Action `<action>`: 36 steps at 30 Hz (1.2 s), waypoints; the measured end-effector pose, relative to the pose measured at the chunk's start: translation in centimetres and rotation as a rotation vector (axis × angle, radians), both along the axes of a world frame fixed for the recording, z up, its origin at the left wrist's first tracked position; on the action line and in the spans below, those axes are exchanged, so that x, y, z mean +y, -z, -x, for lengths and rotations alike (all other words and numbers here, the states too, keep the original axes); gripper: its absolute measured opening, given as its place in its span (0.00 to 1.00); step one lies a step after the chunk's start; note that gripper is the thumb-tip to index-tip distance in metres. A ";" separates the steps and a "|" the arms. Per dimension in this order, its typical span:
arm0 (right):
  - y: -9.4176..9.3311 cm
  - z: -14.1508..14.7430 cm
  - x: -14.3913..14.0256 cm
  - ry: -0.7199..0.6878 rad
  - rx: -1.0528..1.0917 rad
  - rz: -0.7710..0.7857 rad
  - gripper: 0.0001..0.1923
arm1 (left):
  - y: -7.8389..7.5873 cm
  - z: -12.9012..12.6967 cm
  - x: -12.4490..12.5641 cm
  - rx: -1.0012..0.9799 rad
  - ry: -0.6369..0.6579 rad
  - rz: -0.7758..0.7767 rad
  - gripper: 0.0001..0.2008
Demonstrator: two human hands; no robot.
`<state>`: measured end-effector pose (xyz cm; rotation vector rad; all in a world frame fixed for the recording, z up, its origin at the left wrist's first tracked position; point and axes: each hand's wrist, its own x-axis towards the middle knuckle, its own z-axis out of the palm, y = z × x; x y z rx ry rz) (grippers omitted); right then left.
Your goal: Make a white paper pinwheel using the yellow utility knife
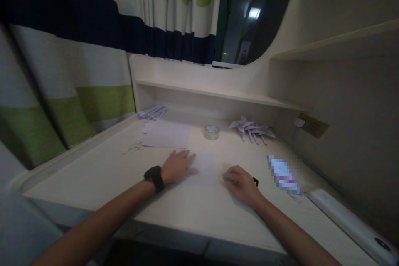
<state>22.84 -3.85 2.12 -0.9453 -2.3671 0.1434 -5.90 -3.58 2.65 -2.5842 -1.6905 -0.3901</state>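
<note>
A sheet of white paper (205, 166) lies on the desk between my hands. My left hand (178, 167), with a dark watch on the wrist, rests flat on its left side, fingers spread. At the paper's right edge my right hand (238, 183) is closed, its thumb and fingers pinching a small yellow thing (221, 178) whose kind I cannot make out. Just behind that hand shows a bit of a black-and-yellow object (255, 181), mostly hidden; whether it is part of what I hold is unclear.
Beyond the hands sit a clear tape roll (212, 133), more white paper (166, 133), rolled paper sticks (152, 112) and several paper pinwheels (249, 128). Thin pale loops (134, 147) lie at left. A lit, blurred-out phone-like item (284, 174) and a long white case (346, 220) are at right.
</note>
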 end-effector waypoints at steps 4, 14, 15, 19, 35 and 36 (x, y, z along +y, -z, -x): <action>0.0 0.0 0.1 -0.008 0.005 0.000 0.08 | 0.1 -0.4 -0.4 0.007 0.000 -0.035 0.37; 0.2 -0.2 0.2 -0.016 0.017 -0.001 0.08 | -1.0 -1.8 -1.6 -0.067 -0.021 -0.090 0.30; 0.2 -0.2 0.2 -0.014 0.018 -0.004 0.08 | -1.0 -1.8 -1.6 -0.080 -0.026 -0.100 0.30; 0.3 -0.1 0.2 -0.018 0.015 -0.003 0.08 | -0.9 -1.7 -1.5 -0.126 -0.012 -0.140 0.32; 0.3 0.2 0.4 0.051 -0.013 -0.122 0.08 | 0.7 -1.7 -0.8 -0.041 0.024 0.005 0.34; 0.4 0.3 0.5 0.056 -0.011 -0.130 0.08 | 0.5 -1.8 -0.9 -0.044 0.029 -0.011 0.34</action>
